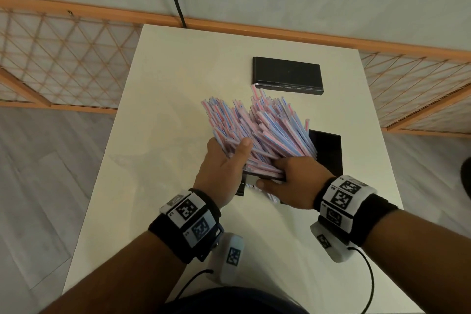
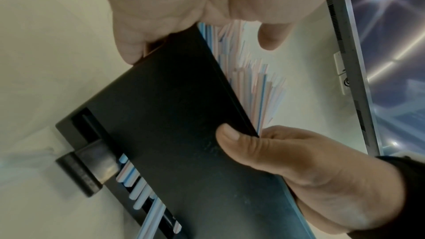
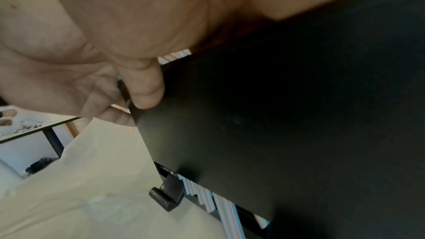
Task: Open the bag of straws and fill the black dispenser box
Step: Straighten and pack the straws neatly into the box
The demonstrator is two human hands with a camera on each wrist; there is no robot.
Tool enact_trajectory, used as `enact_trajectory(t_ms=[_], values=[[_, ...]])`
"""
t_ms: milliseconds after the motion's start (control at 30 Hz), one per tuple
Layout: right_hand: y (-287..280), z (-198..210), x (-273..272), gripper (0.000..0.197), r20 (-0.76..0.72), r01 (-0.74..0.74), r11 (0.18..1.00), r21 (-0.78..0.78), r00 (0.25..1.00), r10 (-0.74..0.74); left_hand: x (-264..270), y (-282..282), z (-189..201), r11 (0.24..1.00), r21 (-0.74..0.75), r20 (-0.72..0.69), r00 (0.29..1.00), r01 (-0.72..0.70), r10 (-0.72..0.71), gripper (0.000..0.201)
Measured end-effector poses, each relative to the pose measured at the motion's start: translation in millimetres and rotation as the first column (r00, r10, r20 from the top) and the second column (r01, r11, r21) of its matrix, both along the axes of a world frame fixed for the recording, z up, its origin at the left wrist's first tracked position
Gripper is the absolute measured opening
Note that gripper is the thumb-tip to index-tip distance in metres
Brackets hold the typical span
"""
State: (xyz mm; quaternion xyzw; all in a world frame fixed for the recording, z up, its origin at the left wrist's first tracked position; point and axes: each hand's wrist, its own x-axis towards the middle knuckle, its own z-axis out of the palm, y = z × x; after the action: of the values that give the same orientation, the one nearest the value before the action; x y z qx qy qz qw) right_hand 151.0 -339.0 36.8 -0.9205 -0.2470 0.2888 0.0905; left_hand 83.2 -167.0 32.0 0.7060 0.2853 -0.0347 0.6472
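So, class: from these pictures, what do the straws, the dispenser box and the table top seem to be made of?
Straws: probably paper-wrapped, matte white with pink and blue stripes; could be plain plastic.
Dispenser box: likely rigid plastic, smooth black with a faint sheen and crisp moulded edges.
Table top: seems laminate or painted board, flat off-white, softly reflective.

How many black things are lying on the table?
2. A flat black lid lies at the far side of the table. The black dispenser box is nearer, under the straws, held by both hands. More could be hidden beneath.
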Motion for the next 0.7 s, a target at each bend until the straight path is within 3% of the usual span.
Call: enact_trajectory(t_ms=[133, 500, 700], values=[[13.1, 7.5, 3.2, 0.033, -0.091, 0.013, 1.000, -0.001, 0.996, -0.013, -1.5, 0.1, -3.4, 0.997, -0.064, 0.054, 0.998, -0.031, 0.035, 0.080], [35.1, 6.0, 18.1, 0.034, -0.246, 0.004, 0.994, -0.106, 0.969, -0.030, 0.5, 2.0, -6.3, 0.992, -0.123, 0.070, 0.997, -0.036, 0.045, 0.069], [38.9, 13.8, 20.1, 0.037, -0.274, -0.031, 0.991, -0.133, 0.962, -0.007, -0.4, 0.6, -12.8, 0.985, -0.164, 0.116, 0.991, -0.046, 0.066, 0.082]])
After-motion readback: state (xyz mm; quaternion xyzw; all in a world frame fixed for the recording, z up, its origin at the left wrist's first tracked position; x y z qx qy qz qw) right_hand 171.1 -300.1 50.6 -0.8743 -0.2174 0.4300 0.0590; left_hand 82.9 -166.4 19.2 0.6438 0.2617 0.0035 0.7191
